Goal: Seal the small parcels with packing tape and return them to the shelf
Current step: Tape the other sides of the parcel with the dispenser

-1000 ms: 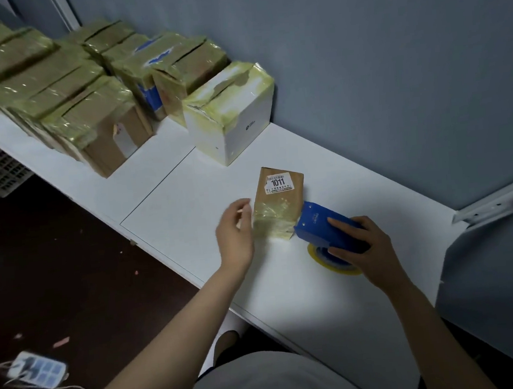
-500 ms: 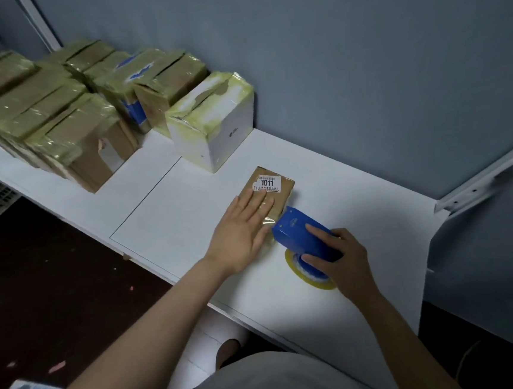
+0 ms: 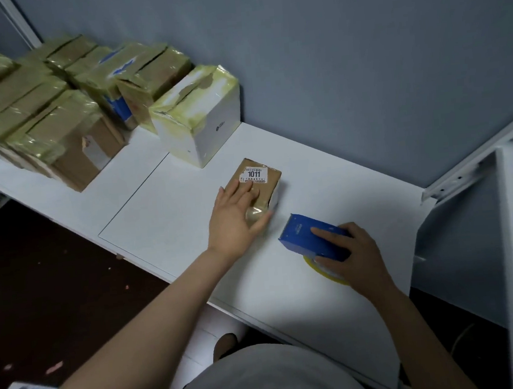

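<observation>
- small parcel (image 3: 271, 183) lay flat on the white shelf (image 3: 164, 221), just past frame centre toward 12 o'clock, "1011" label up, far end toward the grey wall (image 3: 330, 63).
- left hand (image 3: 235, 216) lay on top of it, palm down, fingers straight and together. It was pressing, not gripping, and the thumb ran along the near taped end. Likely rubbing the tape down and pinning the parcel so it couldn't slide.
- right hand (image 3: 358, 255) was wrapped round the blue tape dispenser (image 3: 304, 236), fingers curled over its top, at 4 o'clock of the parcel and apart from it.
- the dispenser's toothed edge faced the parcel, and the yellow tape roll (image 3: 329, 275) rested on the shelf under the hand. No strip visibly bridged the two, so the cut looked done.
- sealed parcels (image 3: 67, 139) sat packed in rows at 10 o'clock along the wall, with a white box (image 3: 212, 130) at the end nearest the small parcel — judged to be the return spot.
- step judged: rub-down of the strip, then a move toward 11 o'clock beside the white box.
- tape on the near end looked wrinkled — might need another press.
</observation>
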